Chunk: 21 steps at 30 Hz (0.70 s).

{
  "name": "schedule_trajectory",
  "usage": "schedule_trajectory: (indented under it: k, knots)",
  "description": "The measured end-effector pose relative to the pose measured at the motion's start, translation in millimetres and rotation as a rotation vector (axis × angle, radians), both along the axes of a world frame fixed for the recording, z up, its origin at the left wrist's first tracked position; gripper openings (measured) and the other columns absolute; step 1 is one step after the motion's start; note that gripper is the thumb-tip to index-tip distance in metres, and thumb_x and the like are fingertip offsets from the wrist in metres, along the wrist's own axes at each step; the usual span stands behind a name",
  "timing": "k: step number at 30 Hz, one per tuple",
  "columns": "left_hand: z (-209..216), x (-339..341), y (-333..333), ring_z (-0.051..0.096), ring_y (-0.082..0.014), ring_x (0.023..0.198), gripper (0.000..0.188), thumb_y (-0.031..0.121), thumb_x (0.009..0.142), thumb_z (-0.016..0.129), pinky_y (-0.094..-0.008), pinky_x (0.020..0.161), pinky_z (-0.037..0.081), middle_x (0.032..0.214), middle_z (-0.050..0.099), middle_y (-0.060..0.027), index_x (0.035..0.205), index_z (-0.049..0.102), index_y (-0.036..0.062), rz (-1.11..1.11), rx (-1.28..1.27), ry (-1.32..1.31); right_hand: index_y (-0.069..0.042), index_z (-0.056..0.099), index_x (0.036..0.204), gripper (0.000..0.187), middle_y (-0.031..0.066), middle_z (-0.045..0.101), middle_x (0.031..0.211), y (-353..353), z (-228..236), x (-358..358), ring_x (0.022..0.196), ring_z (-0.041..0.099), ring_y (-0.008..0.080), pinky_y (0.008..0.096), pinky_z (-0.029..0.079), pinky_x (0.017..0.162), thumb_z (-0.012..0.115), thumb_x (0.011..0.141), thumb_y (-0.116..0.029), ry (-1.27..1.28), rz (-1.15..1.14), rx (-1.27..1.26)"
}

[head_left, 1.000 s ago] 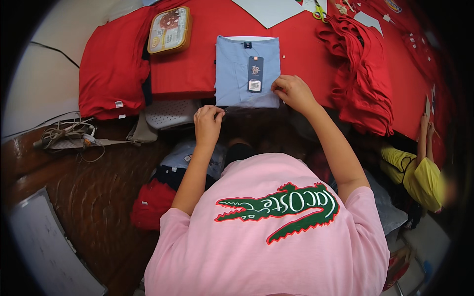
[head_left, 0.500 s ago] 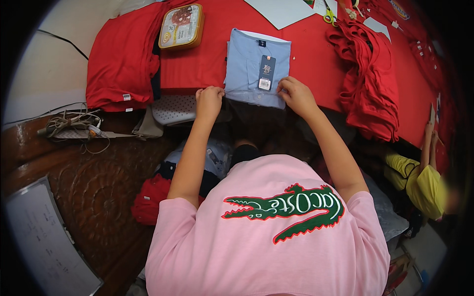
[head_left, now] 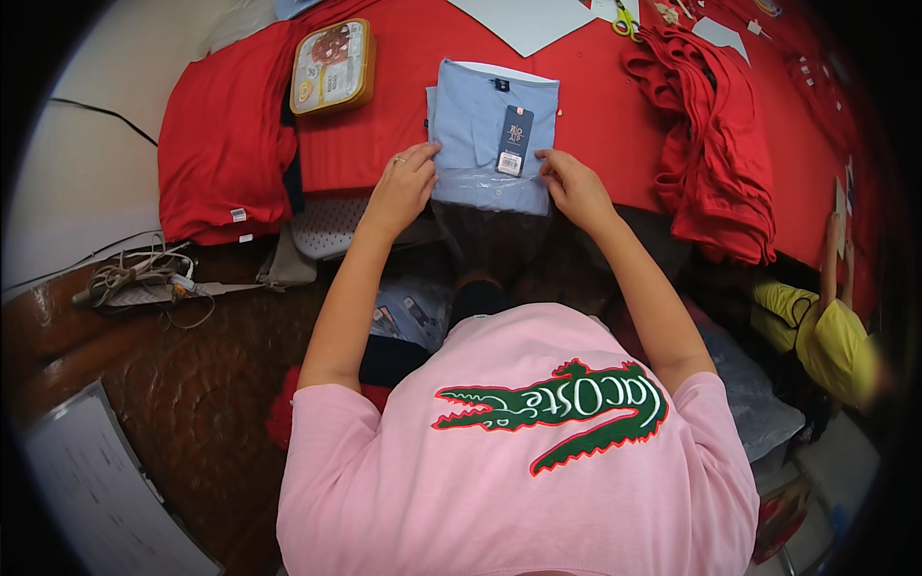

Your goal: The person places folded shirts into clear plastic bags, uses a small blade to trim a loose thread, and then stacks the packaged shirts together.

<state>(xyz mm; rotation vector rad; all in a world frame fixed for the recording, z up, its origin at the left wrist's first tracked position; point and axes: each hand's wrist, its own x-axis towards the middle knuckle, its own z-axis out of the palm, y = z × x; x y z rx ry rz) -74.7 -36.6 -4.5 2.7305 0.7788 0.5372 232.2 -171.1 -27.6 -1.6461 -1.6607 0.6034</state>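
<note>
A light blue folded shirt (head_left: 471,134) with a dark hang tag (head_left: 515,139) lies at the table's near edge, collar end away from me. A clear plastic bag (head_left: 480,187) covers its near end, and loose film hangs below. My left hand (head_left: 408,187), a ring on one finger, has its fingers closed at the shirt's left edge. At the right edge, beside the tag, my right hand (head_left: 576,187) pinches with thumb and forefinger. Whether the bag's rim is also between my fingers is hard to make out.
Red cloth covers the table (head_left: 403,106). A stack of red garments (head_left: 226,144) and a lidded tub (head_left: 331,67) stand left; a red garment pile (head_left: 711,144) lies right. White sheets (head_left: 523,19) and yellow scissors (head_left: 626,21) are farther back. A person in yellow (head_left: 831,346) is at far right.
My left hand has shifted up along the shirt's left edge. The bag reaches slightly farther over the shirt, up to the tag's lower end. My right hand stays at the right edge.
</note>
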Motion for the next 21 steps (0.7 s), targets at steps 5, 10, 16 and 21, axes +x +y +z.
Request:
schedule_trajectory:
  k: [5, 10, 16, 21]
  knots:
    - [-17.0, 8.7, 21.8, 0.063, -0.0339, 0.113, 0.014, 0.010, 0.092, 0.069, -0.0458, 0.099, 0.050, 0.124, 0.066, -0.0109, 0.100, 0.063, 0.0008, 0.007, -0.108, 0.026, -0.003, 0.062, 0.099, 0.012, 0.0138, 0.066, 0.122, 12.8, -2.6, -0.1, 0.109, 0.065, 0.0377, 0.0456, 0.053, 0.089, 0.067, 0.088, -0.003, -0.057, -0.050, -0.011]
    - [-27.7, 12.7, 38.1, 0.065, -0.0364, 0.104, 0.013, 0.011, 0.094, 0.068, -0.0459, 0.093, 0.051, 0.111, 0.067, -0.0132, 0.101, 0.064, 0.0010, 0.032, -0.217, -0.072, -0.002, 0.061, 0.101, 0.014, 0.0137, 0.065, 0.115, 20.7, -7.9, 4.0, 0.110, 0.064, 0.0361, 0.0447, 0.053, 0.089, 0.067, 0.088, -0.002, -0.071, -0.091, 0.034]
    - [-32.5, 16.2, 41.4, 0.066, -0.0335, 0.095, 0.012, 0.010, 0.095, 0.069, -0.0397, 0.082, 0.053, 0.100, 0.067, -0.0149, 0.099, 0.066, -0.0005, 0.257, -0.462, -0.222, -0.006, 0.060, 0.110, 0.029, 0.0148, 0.066, 0.117, 47.1, 9.4, 13.3, 0.117, 0.062, 0.0331, 0.0460, 0.046, 0.101, 0.074, 0.086, -0.015, -0.120, -0.074, -0.105]
    - [-24.9, 5.0, 54.9, 0.065, -0.0247, 0.091, 0.013, 0.010, 0.092, 0.074, -0.0327, 0.079, 0.052, 0.096, 0.067, -0.0117, 0.096, 0.070, -0.0015, 0.209, -0.658, -0.192, -0.012, 0.062, 0.131, 0.055, 0.0137, 0.067, 0.117, 127.3, 12.3, 17.4, 0.122, 0.059, 0.0301, 0.0473, 0.037, 0.111, 0.079, 0.084, -0.034, -0.285, -0.147, 0.193]
